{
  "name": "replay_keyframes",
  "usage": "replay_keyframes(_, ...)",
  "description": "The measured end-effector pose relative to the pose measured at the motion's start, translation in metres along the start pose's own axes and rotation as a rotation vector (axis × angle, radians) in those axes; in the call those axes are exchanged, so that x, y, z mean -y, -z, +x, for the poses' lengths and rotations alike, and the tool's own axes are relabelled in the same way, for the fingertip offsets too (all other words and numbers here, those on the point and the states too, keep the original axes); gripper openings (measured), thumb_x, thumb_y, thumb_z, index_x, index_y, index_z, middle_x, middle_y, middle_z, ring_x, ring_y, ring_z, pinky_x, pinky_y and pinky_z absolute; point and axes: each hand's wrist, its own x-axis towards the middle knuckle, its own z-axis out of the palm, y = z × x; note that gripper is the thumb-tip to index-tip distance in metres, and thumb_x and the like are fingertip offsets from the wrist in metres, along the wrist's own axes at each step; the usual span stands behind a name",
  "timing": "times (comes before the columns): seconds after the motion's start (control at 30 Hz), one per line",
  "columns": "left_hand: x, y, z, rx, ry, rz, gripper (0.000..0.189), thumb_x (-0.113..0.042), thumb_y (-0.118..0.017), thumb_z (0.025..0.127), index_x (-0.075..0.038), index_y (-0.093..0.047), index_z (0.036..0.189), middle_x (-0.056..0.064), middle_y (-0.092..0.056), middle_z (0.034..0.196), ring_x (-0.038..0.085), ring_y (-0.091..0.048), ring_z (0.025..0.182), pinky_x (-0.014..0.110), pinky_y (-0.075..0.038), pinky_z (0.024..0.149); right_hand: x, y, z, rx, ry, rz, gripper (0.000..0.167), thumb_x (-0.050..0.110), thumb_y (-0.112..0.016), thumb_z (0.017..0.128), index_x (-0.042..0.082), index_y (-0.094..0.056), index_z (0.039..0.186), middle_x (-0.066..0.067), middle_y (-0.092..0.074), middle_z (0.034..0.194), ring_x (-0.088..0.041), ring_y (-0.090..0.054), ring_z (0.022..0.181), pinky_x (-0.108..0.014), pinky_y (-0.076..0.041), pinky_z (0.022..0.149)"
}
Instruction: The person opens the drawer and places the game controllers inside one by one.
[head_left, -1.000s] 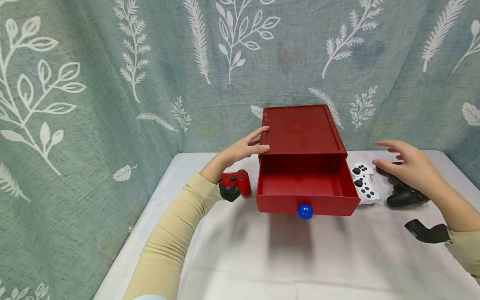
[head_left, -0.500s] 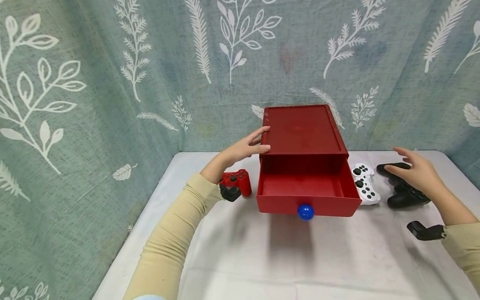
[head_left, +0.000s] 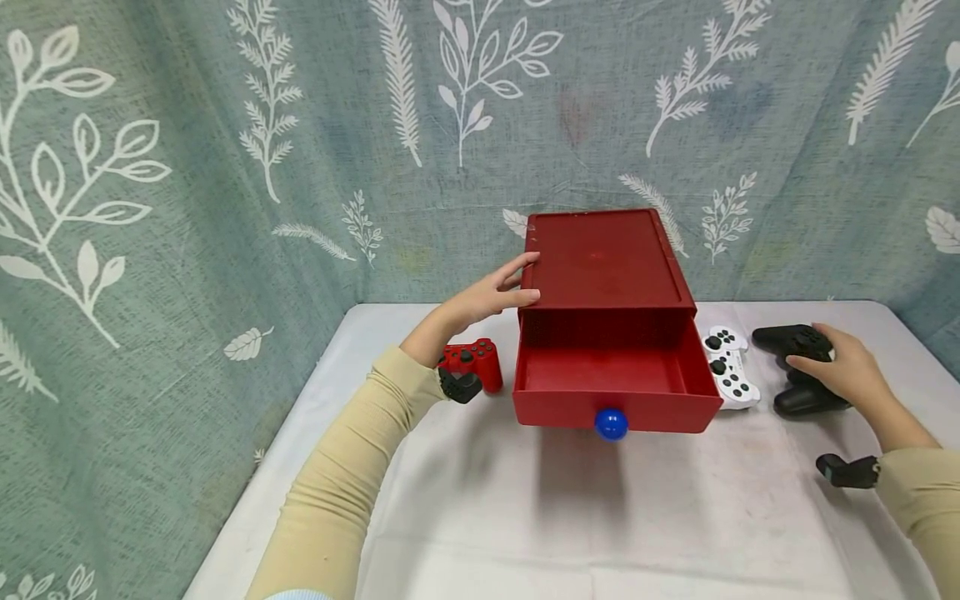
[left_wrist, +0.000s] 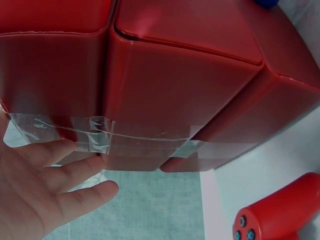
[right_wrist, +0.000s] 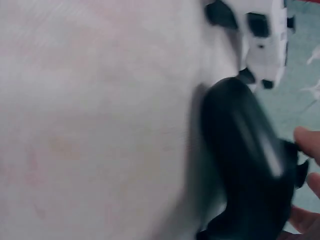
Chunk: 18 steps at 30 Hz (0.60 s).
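A red plastic drawer unit [head_left: 600, 258] stands mid-table, its drawer [head_left: 618, 410] pulled out and bare inside, with a round blue knob [head_left: 611, 424] on the front. My left hand [head_left: 480, 304] rests at the unit's left side with fingers extended and the thumb on its top edge. Clear tape [left_wrist: 150, 141] runs across the unit's side in the left wrist view. At the right, my right hand [head_left: 847, 367] holds a black game controller [head_left: 806, 402], thumb on the near side and fingers round the far side. In the right wrist view the black controller [right_wrist: 245, 145] fills the centre, slightly blurred.
A white game controller [head_left: 729, 371] lies between the unit and the black one. To the left, under my left wrist, is a red game controller [head_left: 480, 362]. A patterned green curtain [head_left: 450, 125] hangs behind the white-covered table [head_left: 487, 517].
My right hand has moved right, then come down onto the black game controller, its fingers closing round it. The left hand has stayed at the drawer unit.
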Motion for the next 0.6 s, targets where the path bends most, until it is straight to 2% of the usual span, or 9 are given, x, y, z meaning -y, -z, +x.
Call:
replay_keyframes(0.23,0.0,0.0,-0.001,-0.001,0.003,0.007,0.064,-0.038,-0.052,0.09,-0.044,-0.017,0.143,-0.008,-0.013,0.152,0.016,-0.016,0.139,0.055,-0.023,0.103,-0.007,-0.006,0.0,0.021,-0.064,0.005,0.085,0.045,-0.049,0.091,-0.014,-0.01,0.139,-0.045,-0.018,0.132,-0.061,-0.019,0.118,-0.068,-0.022,0.09)
replay_keyframes(0.43,-0.001,0.0,0.0,-0.007,-0.002,-0.003,0.064,-0.037,-0.053,0.089,-0.044,-0.019,0.142,-0.006,-0.014,0.152,0.016,-0.016,0.139,0.055,-0.023,0.103,-0.006,-0.011,0.002,0.029,-0.072,-0.052,0.089,0.043,-0.054,0.088,-0.018,-0.013,0.137,-0.048,-0.02,0.129,-0.061,-0.021,0.116,-0.067,-0.023,0.092)
replay_keyframes(0.6,0.0,0.0,-0.001,-0.009,0.006,-0.003,0.064,-0.037,-0.053,0.09,-0.044,-0.018,0.143,-0.006,-0.013,0.152,0.017,-0.015,0.139,0.055,-0.023,0.103,-0.005,-0.011,0.001,0.104,-0.11,-0.069,0.094,0.041,-0.058,0.086,-0.019,-0.006,0.136,-0.05,-0.018,0.128,-0.063,-0.021,0.113,-0.067,-0.025,0.091)
